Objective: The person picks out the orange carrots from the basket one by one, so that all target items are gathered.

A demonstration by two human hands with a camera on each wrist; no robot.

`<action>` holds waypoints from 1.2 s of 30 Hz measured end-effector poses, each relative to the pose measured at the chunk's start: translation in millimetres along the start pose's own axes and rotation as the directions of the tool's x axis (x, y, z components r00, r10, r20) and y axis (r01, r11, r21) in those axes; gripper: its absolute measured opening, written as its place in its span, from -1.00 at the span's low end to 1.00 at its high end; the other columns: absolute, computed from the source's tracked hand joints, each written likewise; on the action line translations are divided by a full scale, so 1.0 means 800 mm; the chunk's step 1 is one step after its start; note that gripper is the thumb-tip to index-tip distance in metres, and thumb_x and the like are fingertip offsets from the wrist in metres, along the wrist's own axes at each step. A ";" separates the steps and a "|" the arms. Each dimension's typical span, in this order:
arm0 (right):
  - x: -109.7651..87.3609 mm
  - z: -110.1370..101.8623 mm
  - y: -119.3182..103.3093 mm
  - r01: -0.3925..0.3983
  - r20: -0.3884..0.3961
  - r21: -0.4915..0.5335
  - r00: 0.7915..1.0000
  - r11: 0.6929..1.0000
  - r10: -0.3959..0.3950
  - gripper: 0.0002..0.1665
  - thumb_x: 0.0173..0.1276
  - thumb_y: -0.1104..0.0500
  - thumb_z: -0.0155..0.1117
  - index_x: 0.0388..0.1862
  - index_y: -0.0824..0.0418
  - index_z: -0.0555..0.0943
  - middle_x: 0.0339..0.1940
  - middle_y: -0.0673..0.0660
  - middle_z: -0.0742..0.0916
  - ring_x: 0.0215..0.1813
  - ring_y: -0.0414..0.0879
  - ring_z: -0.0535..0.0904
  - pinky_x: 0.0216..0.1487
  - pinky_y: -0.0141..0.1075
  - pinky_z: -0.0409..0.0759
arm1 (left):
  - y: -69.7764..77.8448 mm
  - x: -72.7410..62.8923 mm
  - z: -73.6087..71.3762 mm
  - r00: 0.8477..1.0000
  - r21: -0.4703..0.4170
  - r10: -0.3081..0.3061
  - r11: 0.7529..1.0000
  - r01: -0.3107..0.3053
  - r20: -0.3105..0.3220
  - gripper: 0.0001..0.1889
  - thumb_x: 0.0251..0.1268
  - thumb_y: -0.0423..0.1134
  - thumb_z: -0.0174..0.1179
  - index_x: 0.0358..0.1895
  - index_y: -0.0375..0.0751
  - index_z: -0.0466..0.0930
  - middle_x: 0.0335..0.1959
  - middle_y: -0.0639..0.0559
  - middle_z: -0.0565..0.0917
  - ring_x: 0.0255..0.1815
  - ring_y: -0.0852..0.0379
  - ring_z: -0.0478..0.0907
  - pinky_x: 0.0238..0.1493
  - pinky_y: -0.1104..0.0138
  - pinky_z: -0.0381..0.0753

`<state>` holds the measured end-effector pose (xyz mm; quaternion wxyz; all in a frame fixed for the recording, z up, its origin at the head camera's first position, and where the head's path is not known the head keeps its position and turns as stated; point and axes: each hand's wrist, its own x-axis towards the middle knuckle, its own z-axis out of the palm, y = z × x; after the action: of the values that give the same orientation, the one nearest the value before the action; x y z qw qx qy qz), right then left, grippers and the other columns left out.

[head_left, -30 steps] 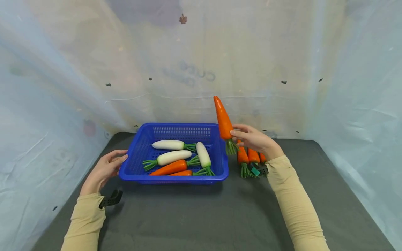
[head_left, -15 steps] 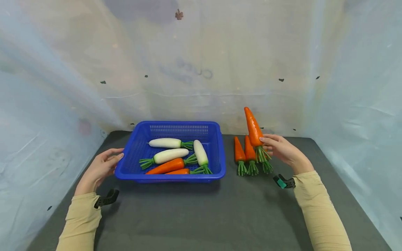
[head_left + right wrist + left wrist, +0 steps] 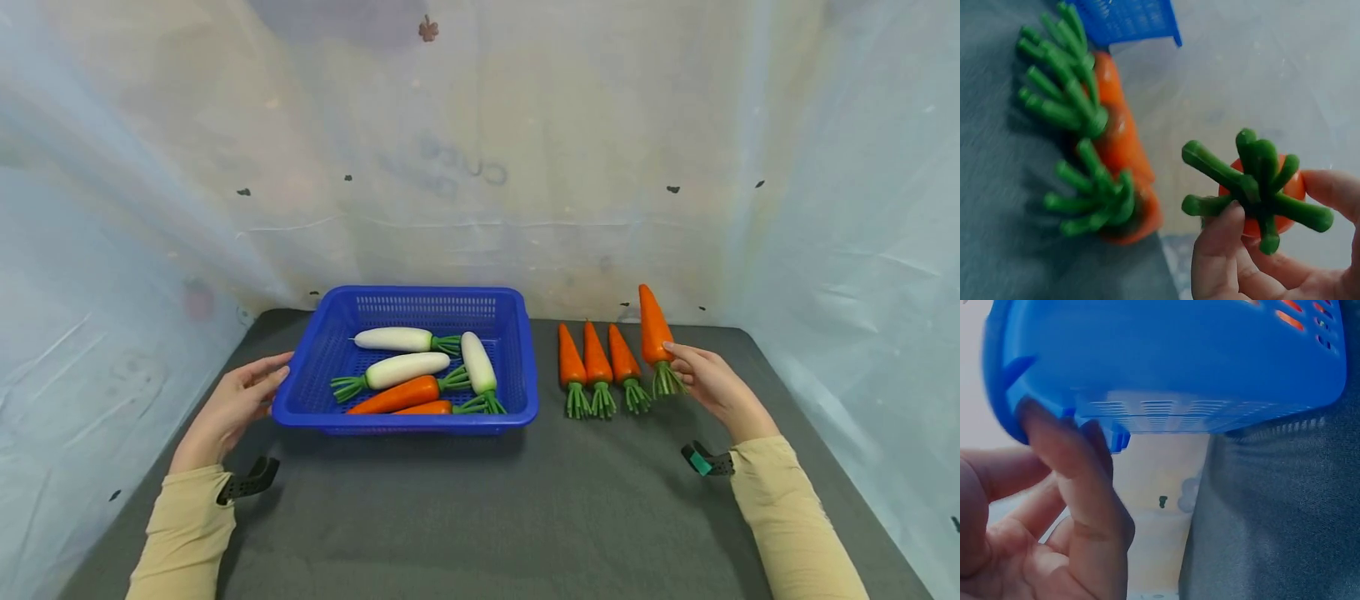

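My right hand (image 3: 716, 385) pinches a carrot (image 3: 654, 327) near its leafy end, tip pointing up, at the right end of a row of carrots. Its cut green stems (image 3: 1260, 187) face the camera in the right wrist view. Several carrots (image 3: 597, 358) lie side by side on the table, stems toward me. At the left, my left hand (image 3: 234, 408) grips the rim of a blue plastic basket (image 3: 1147, 356) between thumb and fingers. Inside the basket lie white radishes (image 3: 408, 369) with green stems and two carrots (image 3: 397, 396), partly hidden by the front wall.
A dark grey cloth covers the table (image 3: 450, 517). Behind it hangs a pale plastic sheet (image 3: 585, 150), close past the table's back edge, and similar sheeting (image 3: 855, 275) runs along both sides. The basket stands left of the loose carrots.
My right hand has carried the carrot from beside the basket to the right and lowered it past the row of carrots. The left hand has stayed on the basket rim.
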<state>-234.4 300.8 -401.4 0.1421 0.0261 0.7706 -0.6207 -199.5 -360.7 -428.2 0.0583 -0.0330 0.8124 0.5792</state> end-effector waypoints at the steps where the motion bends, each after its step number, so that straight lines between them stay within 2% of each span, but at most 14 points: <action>1: -0.001 -0.003 0.004 -0.008 -0.004 0.003 1.000 1.000 0.008 -0.19 0.50 -0.19 -0.06 0.37 0.39 0.05 -0.28 -0.01 0.34 -0.39 -0.22 0.19 -0.03 -0.15 0.17 | 0.000 -0.001 -0.001 1.000 -0.002 0.000 1.000 0.000 0.010 -0.27 0.40 0.14 0.00 0.46 -0.24 0.13 -0.17 0.11 0.62 -0.25 0.14 0.60 -0.22 0.26 0.61; 4: -0.002 -0.011 0.014 -0.021 -0.012 0.000 1.000 1.000 0.021 -0.24 0.49 -0.19 -0.03 0.31 0.38 0.12 -0.40 -0.06 0.37 -0.41 -0.21 0.19 -0.11 -0.20 0.22 | -0.001 -0.002 -0.003 0.999 -0.042 0.000 0.999 0.002 0.043 -0.26 0.40 0.12 0.03 0.47 -0.27 0.10 -0.16 0.17 0.63 -0.22 0.17 0.62 -0.22 0.27 0.62; 9: 0.001 -0.017 0.034 -0.047 -0.033 -0.008 0.998 0.999 0.047 -0.20 0.47 -0.21 -0.01 0.35 0.37 0.11 -0.49 -0.13 0.44 -0.45 -0.24 0.24 -0.28 -0.28 0.26 | -0.003 -0.003 -0.007 0.996 -0.134 0.021 0.991 -0.009 0.087 -0.33 0.43 -0.01 0.06 0.46 -0.29 0.11 -0.14 0.24 0.64 -0.19 0.20 0.63 -0.20 0.29 0.62; 15: 0.009 -0.022 0.051 -0.083 -0.074 -0.003 0.994 0.997 0.083 -0.10 0.44 -0.25 0.01 0.41 0.40 0.07 -0.44 -0.14 0.48 -0.47 -0.26 0.27 -0.21 -0.31 0.41 | -0.005 -0.003 -0.010 0.992 -0.227 0.036 0.974 -0.007 0.125 -0.34 0.43 -0.17 0.09 0.47 -0.30 0.06 -0.15 0.19 0.67 -0.20 0.18 0.65 -0.21 0.30 0.62; 22: 0.020 -0.024 0.064 -0.130 -0.119 0.011 0.984 0.991 0.130 -0.14 0.40 -0.25 0.08 0.36 0.37 0.18 -0.46 -0.10 0.46 -0.55 -0.29 0.26 -0.22 -0.37 0.54 | -0.005 -0.004 -0.012 0.992 -0.219 0.004 0.975 0.024 0.128 -0.32 0.42 -0.15 0.11 0.48 -0.26 0.05 -0.15 0.21 0.67 -0.19 0.18 0.65 -0.20 0.30 0.62; 25: 0.024 -0.024 0.067 -0.152 -0.132 -0.022 0.980 0.988 0.148 -0.05 0.37 -0.28 0.10 0.42 0.37 0.15 -0.30 -0.01 0.47 -0.54 -0.28 0.26 -0.20 -0.36 0.55 | -0.005 -0.005 -0.012 0.992 -0.203 -0.002 0.979 0.027 0.125 -0.33 0.40 -0.12 0.13 0.46 -0.24 0.09 -0.14 0.22 0.67 -0.18 0.19 0.65 -0.19 0.30 0.62; 27: 0.026 -0.023 0.069 -0.162 -0.141 -0.052 0.978 0.985 0.154 0.00 0.36 -0.30 0.09 0.46 0.38 0.10 -0.10 0.11 0.47 -0.51 -0.27 0.28 -0.18 -0.36 0.56 | -0.004 -0.006 -0.012 0.992 -0.205 -0.008 0.978 0.034 0.123 -0.35 0.39 -0.11 0.15 0.44 -0.22 0.12 -0.15 0.21 0.67 -0.18 0.18 0.65 -0.19 0.30 0.62; 31: 0.029 -0.021 0.070 -0.183 -0.148 -0.103 0.975 0.978 0.166 0.08 0.35 -0.34 0.07 0.49 0.41 0.03 0.31 0.37 0.29 -0.30 -0.26 0.37 -0.13 -0.35 0.55 | -0.004 -0.008 -0.011 0.992 -0.209 -0.007 0.977 0.033 0.124 -0.38 0.38 -0.11 0.15 0.41 -0.19 0.17 -0.14 0.20 0.67 -0.18 0.17 0.65 -0.19 0.29 0.62; 33: 0.031 -0.020 0.069 -0.193 -0.150 -0.120 0.973 0.974 0.174 0.10 0.34 -0.35 0.06 0.48 0.43 0.01 0.38 0.41 0.21 -0.19 -0.24 0.41 -0.13 -0.35 0.55 | -0.004 -0.008 -0.011 0.993 -0.216 -0.005 0.976 0.031 0.120 -0.41 0.38 -0.12 0.15 0.39 -0.18 0.19 -0.14 0.19 0.67 -0.19 0.17 0.65 -0.19 0.28 0.63; 36: 0.034 -0.020 0.068 -0.203 -0.150 -0.138 0.972 0.969 0.182 0.09 0.34 -0.35 0.07 0.48 0.43 0.05 0.38 0.43 0.23 -0.08 -0.19 0.44 -0.11 -0.33 0.55 | -0.004 -0.008 -0.011 0.993 -0.229 0.002 0.973 0.026 0.121 -0.42 0.39 -0.14 0.15 0.40 -0.18 0.20 -0.14 0.18 0.67 -0.19 0.16 0.65 -0.20 0.28 0.63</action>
<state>-251.7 324.6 -457.2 0.1502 0.1324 0.8174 -0.5401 -193.4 -369.9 -427.8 0.1065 -0.0092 0.7346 0.6700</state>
